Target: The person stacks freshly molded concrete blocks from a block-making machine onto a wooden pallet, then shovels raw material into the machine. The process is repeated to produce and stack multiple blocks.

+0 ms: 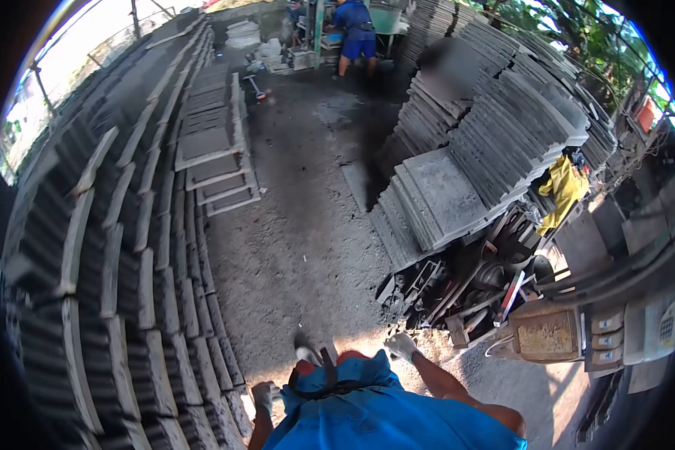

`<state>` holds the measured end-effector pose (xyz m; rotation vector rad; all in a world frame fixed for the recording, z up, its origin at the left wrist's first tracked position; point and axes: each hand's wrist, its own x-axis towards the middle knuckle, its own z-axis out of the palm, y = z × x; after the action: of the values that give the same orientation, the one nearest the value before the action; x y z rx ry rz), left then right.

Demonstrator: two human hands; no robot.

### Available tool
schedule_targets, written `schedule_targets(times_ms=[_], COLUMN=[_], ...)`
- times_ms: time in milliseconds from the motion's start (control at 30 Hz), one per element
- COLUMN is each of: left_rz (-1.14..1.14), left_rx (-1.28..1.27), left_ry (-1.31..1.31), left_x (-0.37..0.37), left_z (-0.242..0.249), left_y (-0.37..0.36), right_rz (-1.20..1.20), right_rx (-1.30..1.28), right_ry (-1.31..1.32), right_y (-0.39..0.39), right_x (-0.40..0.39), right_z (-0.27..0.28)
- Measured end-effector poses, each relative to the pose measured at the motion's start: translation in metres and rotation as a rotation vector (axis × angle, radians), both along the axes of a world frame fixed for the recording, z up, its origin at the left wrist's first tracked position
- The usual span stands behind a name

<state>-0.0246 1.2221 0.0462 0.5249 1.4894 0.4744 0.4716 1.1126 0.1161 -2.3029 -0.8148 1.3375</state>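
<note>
My right hand (402, 346), in a light work glove, hangs out from my side above the concrete floor. Its fingers look loosely bent and apart, with nothing held. My left hand (264, 395), also gloved, hangs low beside my blue shirt (375, 416), close to the stacked boards (157, 360) on the left. Its fingers are too small and shaded to make out. Ahead on the right rises a pile of flat grey slabs (441, 187).
Slatted frames (216, 184) lean along the left rows. Scrap metal (472, 289) lies right of the walkway, near a yellow cloth (564, 191) and a box with switches (606, 337). A long-handled tool (256, 88) lies farther on; another person (356, 34) in blue stands at the back.
</note>
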Motion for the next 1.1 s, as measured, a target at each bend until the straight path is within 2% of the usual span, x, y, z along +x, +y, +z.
schedule_targets(times_ms=[100, 167, 200, 267, 300, 333, 367, 400, 433, 467, 533, 600, 633, 700, 733, 800, 833, 900, 933, 967, 1000, 1067, 1100], left_rz=[-0.041, -0.033, -0.113, -0.217, -0.225, -0.209, -0.192, -0.175, -0.220, -0.265, -0.293, -0.259, -0.238, -0.198, -0.306, -0.157, -0.082, -0.174, -0.219, -0.274, -0.526, -0.374, -0.366], left_rx=[-0.009, -0.077, 0.027, 0.198, 0.230, 0.221, 0.209, 0.202, 0.186, 0.167, 0.115, 0.050, 0.101, 0.205, 0.018, -0.060, -0.098, -0.077, -0.065, -0.057, 0.190, -0.017, 0.130], left_ry=[0.107, -0.093, -0.015, 0.189, 0.206, 0.134, 0.062, -0.010, 0.050, 0.109, 0.177, 0.194, 0.189, 0.181, 0.191, 0.187, 0.186, 0.146, 0.127, 0.127, 0.308, -0.043, 0.019], left_x=[0.041, 0.059, 0.085, 0.150, 0.179, 0.198, 0.217, 0.233, 0.253, 0.275, 0.298, 0.323, 0.332, 0.354, 0.368, 0.391, 0.401, 0.433, 0.451, 0.461, 0.485, 0.499, 0.541], left_z=[0.028, -0.015, -0.008, 0.035, 0.046, 0.054, 0.062, 0.071, 0.076, 0.078, 0.088, 0.098, 0.096, 0.083, 0.074, 0.058, 0.055, 0.052, 0.055, 0.065, 0.076, -0.032, 0.049], left_y=[0.180, 0.308, 0.368, 0.466, 0.504, 0.531, 0.557, 0.584, 0.604, 0.625, 0.665, 0.697, 0.716, 0.753, 0.788, 0.844, 0.872, 0.951, 0.995, 1.040, 1.087, 1.162, 1.205], right_rz=[-0.142, 0.580, 0.187, 0.459, 0.691, 0.179, -0.448, 0.248, 0.941, 0.619, 0.266, 0.081, -0.083, -0.209, -0.281, -0.452, -0.470, -0.488, -0.549, -0.334, 0.024, -0.023, -0.044], right_rx=[-0.169, 0.235, 0.055, 0.098, 0.097, -0.099, -0.199, -0.155, -0.079, -0.034, 0.196, 0.290, 0.188, 0.351, 0.399, 0.357, 0.278, 0.141, 0.201, 0.145, 0.237, 0.102, 0.032], right_ry=[0.053, -0.380, -0.207, -0.296, -0.400, -0.013, 0.207, -0.198, -0.591, -0.415, -0.252, -0.215, -0.161, -0.031, 0.034, 0.159, 0.164, 0.150, 0.170, 0.024, -0.405, -0.287, -0.233], right_y=[0.045, 0.047, 0.071, 0.127, 0.151, 0.201, 0.264, 0.297, 0.329, 0.370, 0.451, 0.550, 0.606, 0.710, 0.762, 0.851, 0.872, 0.913, 0.935, 0.947, 0.949, 0.968, 0.977], right_x=[0.007, 0.037, 0.040, 0.060, 0.072, 0.076, 0.076, 0.103, 0.130, 0.151, 0.187, 0.230, 0.245, 0.283, 0.302, 0.335, 0.342, 0.366, 0.373, 0.384, 0.396, 0.401, 0.404], right_z=[0.002, -0.072, -0.092, -0.105, -0.121, -0.097, -0.050, -0.063, -0.072, -0.100, -0.100, -0.069, -0.054, 0.011, 0.041, 0.067, 0.062, 0.052, 0.041, 0.012, -0.020, -0.019, -0.020])
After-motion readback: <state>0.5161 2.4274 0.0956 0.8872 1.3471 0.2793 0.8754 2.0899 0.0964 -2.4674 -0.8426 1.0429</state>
